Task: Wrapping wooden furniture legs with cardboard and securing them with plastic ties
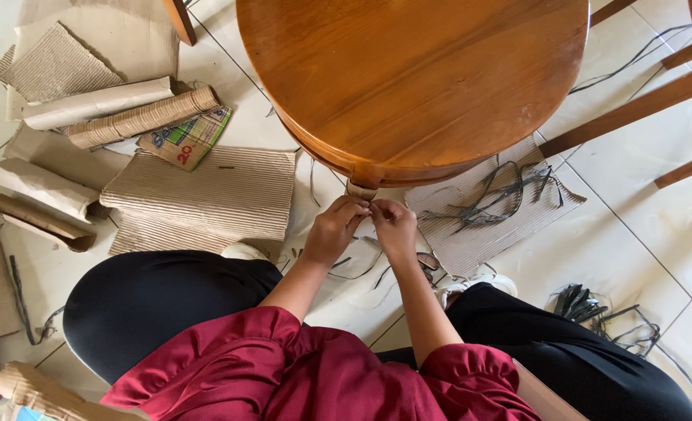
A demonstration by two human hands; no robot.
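Observation:
Seen from above, a round wooden table [416, 78] stands on a white tiled floor. Just under its near edge my left hand [335, 231] and my right hand [395, 228] meet, fingertips pinched together at a cardboard-wrapped table leg [360, 189]. Whatever thin thing sits between the fingers is too small to make out. My knees in black trousers spread to either side, red sleeves below.
Corrugated cardboard sheets [206, 203] and rolled cardboard tubes [139, 118] lie on the floor at left. A cardboard piece with dark strips [486, 206] lies at right. More dark strips [595, 312] sit by my right knee. Wooden chair legs [642, 101] cross the upper right.

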